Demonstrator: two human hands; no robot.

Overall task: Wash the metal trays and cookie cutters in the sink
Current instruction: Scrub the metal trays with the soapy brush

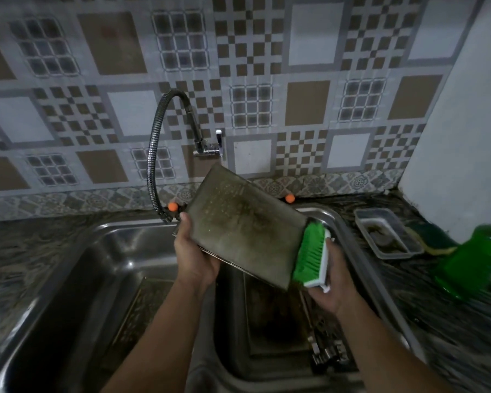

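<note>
My left hand (pixel 194 255) grips the lower left edge of a stained metal tray (pixel 238 225), held tilted above the sink. My right hand (pixel 333 282) holds a scrub brush (pixel 312 258) with green bristles and a white back, its bristles against the tray's lower right edge. Another metal tray (pixel 278 319) lies in the right basin of the steel sink (pixel 77 265) below my hands. Small shiny metal pieces (pixel 328 354), possibly cookie cutters, lie at that basin's right side. A further flat tray (pixel 145 307) rests in the left basin.
A flexible hose tap (pixel 165 143) arches from the tiled wall to the sink's rear. On the dark counter to the right stand a clear plastic container (pixel 387 234), a sponge (pixel 431 242) and a green bottle of dish liquid (pixel 476 259).
</note>
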